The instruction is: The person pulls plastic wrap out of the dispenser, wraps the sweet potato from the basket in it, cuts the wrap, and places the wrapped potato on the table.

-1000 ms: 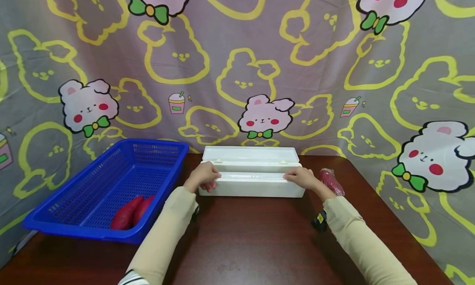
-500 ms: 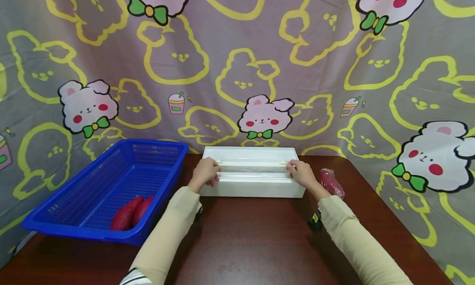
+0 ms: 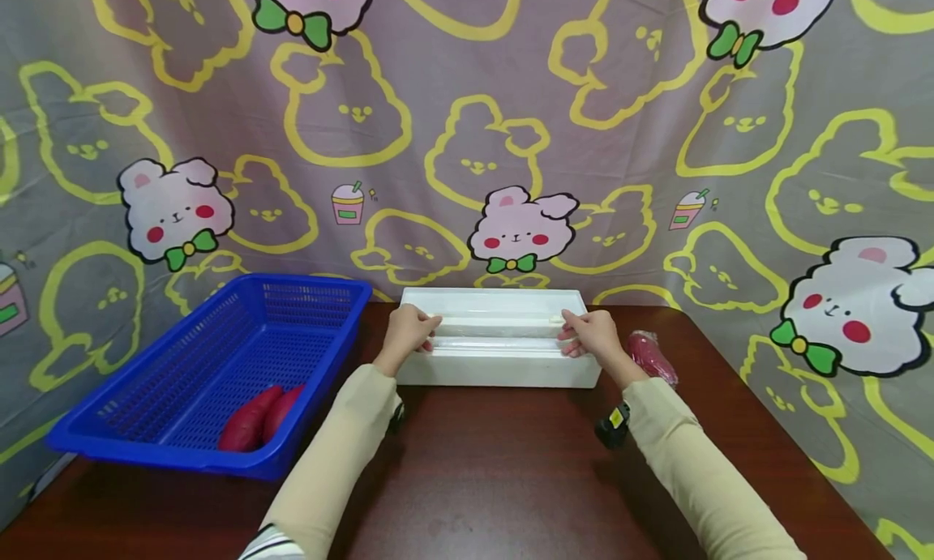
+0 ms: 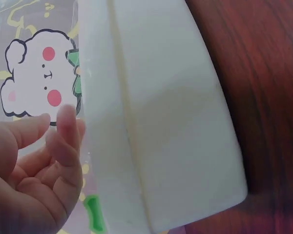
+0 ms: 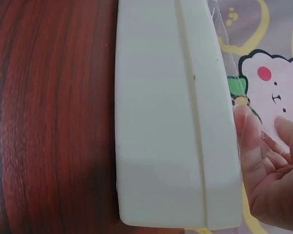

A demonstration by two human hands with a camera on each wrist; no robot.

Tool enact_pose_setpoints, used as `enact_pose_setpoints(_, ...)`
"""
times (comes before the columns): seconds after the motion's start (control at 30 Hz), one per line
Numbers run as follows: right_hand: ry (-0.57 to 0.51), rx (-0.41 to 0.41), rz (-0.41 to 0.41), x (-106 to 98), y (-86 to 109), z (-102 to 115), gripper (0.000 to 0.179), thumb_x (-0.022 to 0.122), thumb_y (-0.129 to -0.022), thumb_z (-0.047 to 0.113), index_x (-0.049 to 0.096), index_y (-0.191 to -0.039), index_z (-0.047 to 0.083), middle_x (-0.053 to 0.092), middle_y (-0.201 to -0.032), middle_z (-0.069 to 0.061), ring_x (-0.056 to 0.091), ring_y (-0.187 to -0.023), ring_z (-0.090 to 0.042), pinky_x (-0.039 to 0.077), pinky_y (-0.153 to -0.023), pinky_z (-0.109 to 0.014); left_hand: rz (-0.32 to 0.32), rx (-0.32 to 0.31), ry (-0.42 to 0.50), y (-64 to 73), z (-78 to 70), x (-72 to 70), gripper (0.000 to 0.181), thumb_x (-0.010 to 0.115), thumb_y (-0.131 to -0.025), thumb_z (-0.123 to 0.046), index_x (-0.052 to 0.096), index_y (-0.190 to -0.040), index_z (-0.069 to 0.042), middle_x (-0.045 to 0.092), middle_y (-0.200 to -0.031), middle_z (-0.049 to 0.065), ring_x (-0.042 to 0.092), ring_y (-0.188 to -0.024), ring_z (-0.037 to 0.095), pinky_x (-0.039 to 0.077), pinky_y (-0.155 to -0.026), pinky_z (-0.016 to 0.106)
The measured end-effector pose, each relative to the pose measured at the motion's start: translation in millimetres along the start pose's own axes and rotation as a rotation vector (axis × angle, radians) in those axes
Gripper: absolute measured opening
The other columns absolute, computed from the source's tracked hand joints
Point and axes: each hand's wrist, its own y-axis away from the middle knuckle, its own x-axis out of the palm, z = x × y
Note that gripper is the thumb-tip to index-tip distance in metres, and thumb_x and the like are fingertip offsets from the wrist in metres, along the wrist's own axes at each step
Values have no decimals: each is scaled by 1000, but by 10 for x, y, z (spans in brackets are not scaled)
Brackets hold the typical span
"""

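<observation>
A long white cling film dispenser (image 3: 503, 371) lies on the table with its lid (image 3: 496, 298) tilted back. My left hand (image 3: 405, 335) is at its left end, and my right hand (image 3: 597, 337) is at its right end. Between them a clear sheet of cling film (image 5: 230, 63) rises from the dispenser; its edges are hard to make out. The left thumb and fingers pinch the film at one side, and the right thumb and fingers pinch it at the other. In both wrist views the fingers are just beyond the dispenser's long edge.
On the left stands a blue plastic basket (image 3: 186, 461) holding red sweet potatoes (image 3: 250, 421). A red sweet potato wrapped in film (image 3: 652, 357) lies right of the dispenser. A patterned cloth (image 3: 511, 98) hangs close behind the brown table (image 3: 503, 479).
Both hands have risen from the dispenser's front opening and moved slightly back toward the lid, drawing the cling film up. The basket and the wrapped sweet potato have not moved.
</observation>
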Motion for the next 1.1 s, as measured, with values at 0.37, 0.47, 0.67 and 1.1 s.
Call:
enact_pose_setpoints(0.37,-223,98,-5,-26,-11,63,38,51,-92,21,55,-91,-17,64,-62,-11,61,-47,-16,50,-46,-29,-64,-11,72,-13,-40,-20,19,59,-83,-9,69,-84,7,65,-74,18,59,-45,17,47,-42,23)
enact_pose_setpoints(0.47,-248,112,-11,-31,-15,76,39,48,-93,23,55,-89,-15,63,-59,-9,61,-47,-16,50,-46,-29,-62,-18,76,-15,-51,-27,19,59,-83,-9,68,-83,7,65,-74,18,59,-45,17,47,-43,23)
enact_pose_setpoints(0.67,-233,126,5,-63,1,101,35,54,-90,18,57,-92,-17,63,-59,-9,62,-49,-17,51,-49,-31,-72,-25,108,-21,-58,-27,19,59,-83,-9,68,-83,8,65,-74,18,58,-44,15,48,-44,24)
enact_pose_setpoints(1.1,-203,131,56,-111,8,189,42,58,-87,13,50,-109,-21,64,-61,-8,62,-49,-15,50,-47,-26,-68,0,95,-4,-120,-88,21,58,-84,-9,68,-85,9,65,-76,20,60,-46,17,47,-43,23)
